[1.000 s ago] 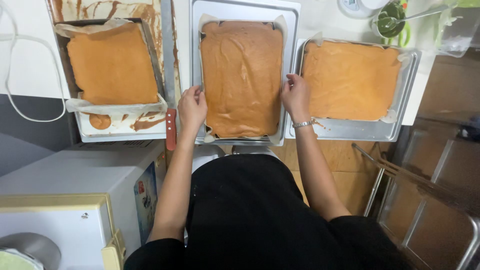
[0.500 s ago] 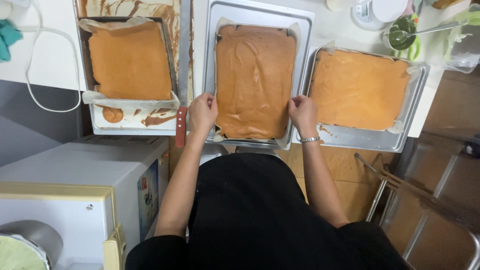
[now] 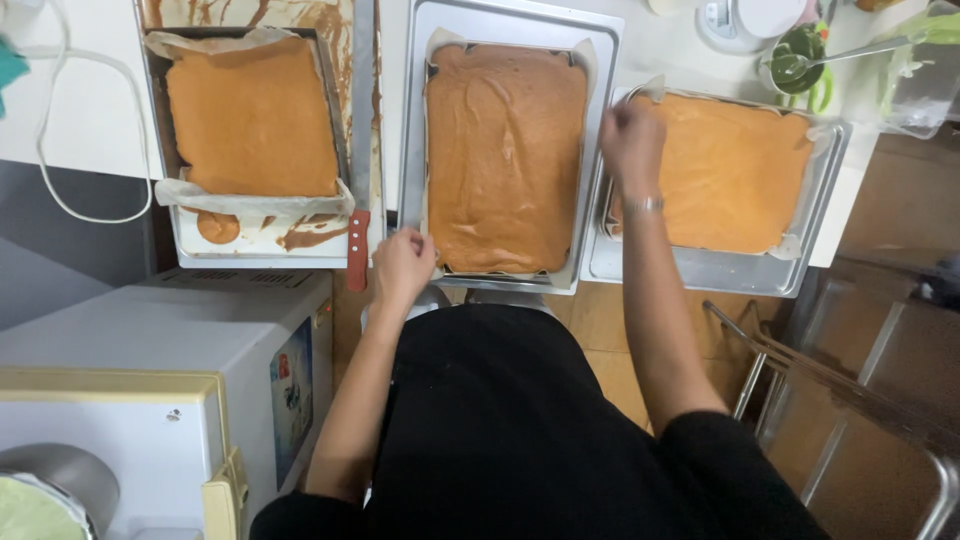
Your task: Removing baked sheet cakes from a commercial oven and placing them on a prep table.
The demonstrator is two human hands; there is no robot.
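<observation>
Holding middle tray (image 3: 603, 150) of orange batter (image 3: 505, 150) (paper-lined), left hand (image 3: 402, 268), right hand (image 3: 632, 145)

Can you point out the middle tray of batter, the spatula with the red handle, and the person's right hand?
Middle tray (image 3: 608, 150): head view, on its bare right rim.
Spatula (image 3: 358, 250): head view, on the red handle.
Right hand (image 3: 632, 140): head view, on the back of the hand.
</observation>
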